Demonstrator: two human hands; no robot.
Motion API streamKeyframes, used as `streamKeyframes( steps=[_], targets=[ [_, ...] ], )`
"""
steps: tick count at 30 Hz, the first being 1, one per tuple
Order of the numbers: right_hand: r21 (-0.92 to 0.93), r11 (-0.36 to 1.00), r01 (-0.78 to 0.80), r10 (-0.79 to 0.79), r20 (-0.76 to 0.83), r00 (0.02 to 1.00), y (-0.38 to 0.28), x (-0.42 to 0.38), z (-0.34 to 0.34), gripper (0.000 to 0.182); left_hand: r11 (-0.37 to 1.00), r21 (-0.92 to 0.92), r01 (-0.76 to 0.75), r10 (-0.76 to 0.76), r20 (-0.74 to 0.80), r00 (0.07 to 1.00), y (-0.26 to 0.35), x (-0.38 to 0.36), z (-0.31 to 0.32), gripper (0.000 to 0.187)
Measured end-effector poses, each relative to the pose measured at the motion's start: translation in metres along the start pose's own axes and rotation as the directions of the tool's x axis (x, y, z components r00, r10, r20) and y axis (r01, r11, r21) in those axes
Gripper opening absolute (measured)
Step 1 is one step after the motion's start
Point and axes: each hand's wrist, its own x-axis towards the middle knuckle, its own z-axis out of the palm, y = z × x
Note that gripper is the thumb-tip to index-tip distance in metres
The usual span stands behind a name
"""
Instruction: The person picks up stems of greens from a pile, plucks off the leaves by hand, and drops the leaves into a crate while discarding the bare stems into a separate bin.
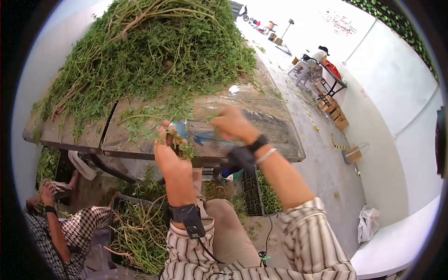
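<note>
My left hand [169,144] is closed around a small bunch of green stems [183,147] near the front edge of the wooden table [275,133]. Just beside its fingertips is a blue and white item [180,129], too blurred to name. My right hand [234,125] is to the right over the table, blurred by motion, its fingers curled; whether something is in them cannot be made out. A large heap of leafy green plants [163,56] covers the back and left of the tabletop. Loose sprigs [144,119] lie between the heap and my left hand.
Below the table stand a crate of stems [140,233] and a black crate of leaves [268,191]. A person in checked clothes [60,228] sits at lower left. Another person [318,60] is at a far table [337,77], near cardboard boxes [333,112].
</note>
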Motion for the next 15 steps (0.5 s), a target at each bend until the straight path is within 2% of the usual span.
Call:
streamKeyframes(
  steps=[1, 2, 3, 4, 5, 6, 7, 11, 13, 15],
  targets=[
    [0.073, 0.997, -0.034, 0.031, 0.040, 0.999, 0.014, -0.010, -0.027, 0.025, 1.000, 0.004, 0.003, -0.003, -0.038, 0.999, 0.001, -0.001, 0.003, 0.015],
    [0.006, 1.000, -0.027, 0.027, -0.003, 1.000, 0.039, -0.015, -0.051, 0.029, 1.000, 0.008, 0.008, -0.008, -0.070, 0.998, 0.001, -0.001, 0.005, 0.016],
    [-0.083, 0.989, -0.118, 0.113, -0.064, 0.991, 0.062, -0.023, -0.077, 0.028, 1.000, 0.025, 0.006, -0.004, -0.056, 0.998, 0.000, 0.000, 0.006, 0.019],
    [0.024, 0.985, -0.171, 0.172, -0.071, 0.982, 0.081, -0.036, -0.100, 0.025, 1.000, 0.016, 0.003, -0.002, -0.059, 0.998, -0.001, -0.001, 0.008, 0.019],
    [-0.048, 0.982, -0.182, 0.175, -0.123, 0.977, 0.114, -0.041, -0.126, 0.025, 1.000, -0.001, 0.026, -0.026, -0.039, 0.999, -0.003, -0.004, 0.010, 0.019],
    [0.018, 0.960, -0.279, 0.276, -0.206, 0.939, 0.124, -0.054, -0.138, 0.025, 0.999, -0.016, 0.050, -0.050, -0.021, 0.999, -0.004, -0.005, 0.010, 0.020],
    [0.094, 0.925, -0.368, 0.379, -0.281, 0.882, 0.130, -0.062, -0.144, 0.025, 1.000, -0.006, 0.027, -0.026, 0.025, 0.999, -0.006, -0.003, 0.007, 0.020],
    [0.047, 0.902, -0.430, 0.420, -0.330, 0.845, 0.145, -0.058, -0.141, 0.023, 1.000, 0.011, 0.024, -0.024, 0.027, 0.999, -0.006, -0.006, 0.009, 0.020],
    [-0.056, 0.933, -0.355, 0.331, -0.249, 0.910, 0.129, -0.038, -0.125, 0.022, 1.000, 0.006, 0.011, -0.012, 0.018, 1.000, -0.005, -0.006, 0.007, 0.020],
    [-0.066, 0.936, -0.346, 0.332, -0.158, 0.930, 0.103, -0.020, -0.101, 0.020, 1.000, 0.013, -0.004, 0.004, 0.009, 1.000, -0.004, -0.005, 0.006, 0.020]
  ],
)
